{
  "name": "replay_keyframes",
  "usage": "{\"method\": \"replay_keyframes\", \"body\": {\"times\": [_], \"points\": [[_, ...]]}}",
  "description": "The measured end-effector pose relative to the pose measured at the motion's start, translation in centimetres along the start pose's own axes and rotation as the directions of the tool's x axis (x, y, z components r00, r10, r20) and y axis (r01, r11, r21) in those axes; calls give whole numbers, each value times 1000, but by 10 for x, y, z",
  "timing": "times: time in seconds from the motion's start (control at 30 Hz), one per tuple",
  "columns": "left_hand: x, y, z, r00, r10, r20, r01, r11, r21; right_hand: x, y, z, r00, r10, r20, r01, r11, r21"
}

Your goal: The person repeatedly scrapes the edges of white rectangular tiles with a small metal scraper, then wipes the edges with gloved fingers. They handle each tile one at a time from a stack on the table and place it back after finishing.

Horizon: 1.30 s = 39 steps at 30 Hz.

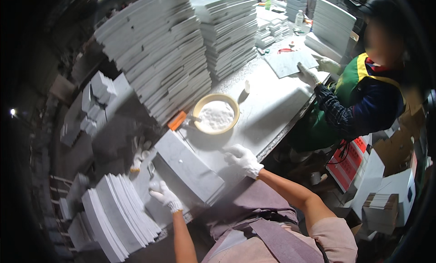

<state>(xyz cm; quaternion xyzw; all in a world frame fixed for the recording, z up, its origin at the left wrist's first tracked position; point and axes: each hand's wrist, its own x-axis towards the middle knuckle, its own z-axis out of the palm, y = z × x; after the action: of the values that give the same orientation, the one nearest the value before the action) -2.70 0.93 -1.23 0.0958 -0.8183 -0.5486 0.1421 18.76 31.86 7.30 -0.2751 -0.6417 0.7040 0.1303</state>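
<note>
Tall stacks of grey stone slabs (177, 49) rise well beyond both hands, their tops bent by the lens and their far ends lost in the dark surround. Below them the long grey worktable (272, 104) runs up and away from the right hand. Across it a co-worker (359, 95) in a green apron stands, partly cut off by the picture's rim, gloved hands on a flat slab (290, 63). Just beyond the right hand sits a tan bowl of white powder (216, 114), an orange-handled tool (179, 120) leaning at its rim. Between the hands lies a curved grey stone piece (188, 167). The gloved right hand (243, 158) rests at its far right edge, fingers curled; whether they clamp anything cannot be told. The gloved left hand (164, 195) presses on its near left end, fingers bent over the edge. Left of that hand stands a fan of curved pieces (116, 217) on edge.
</note>
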Motion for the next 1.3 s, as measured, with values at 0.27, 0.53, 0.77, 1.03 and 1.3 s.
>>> {"method": "replay_keyframes", "body": {"times": [0.27, 0.53, 0.77, 1.03, 1.3], "points": [[-18, 22, 6, 999, -20, -29, 26, 977, 211, 31, 40, 12, 739, -658, -142, 474, 658, -585], [-14, 11, 8, 999, -16, 32, 12, 994, 109, 33, 44, 10, 719, -677, -156, 488, 652, -580], [-16, 14, 7, 996, 84, -6, -83, 988, 133, 32, 44, 11, 732, -663, -156, 502, 680, -534], [-23, 19, 11, 995, 88, -42, -91, 994, -67, 33, 32, 20, 854, -495, -163, 379, 804, -457], [-31, 34, 2, 993, 121, 0, -120, 985, 126, 22, -34, 45, 975, 18, 220, 8, 993, -117]]}}
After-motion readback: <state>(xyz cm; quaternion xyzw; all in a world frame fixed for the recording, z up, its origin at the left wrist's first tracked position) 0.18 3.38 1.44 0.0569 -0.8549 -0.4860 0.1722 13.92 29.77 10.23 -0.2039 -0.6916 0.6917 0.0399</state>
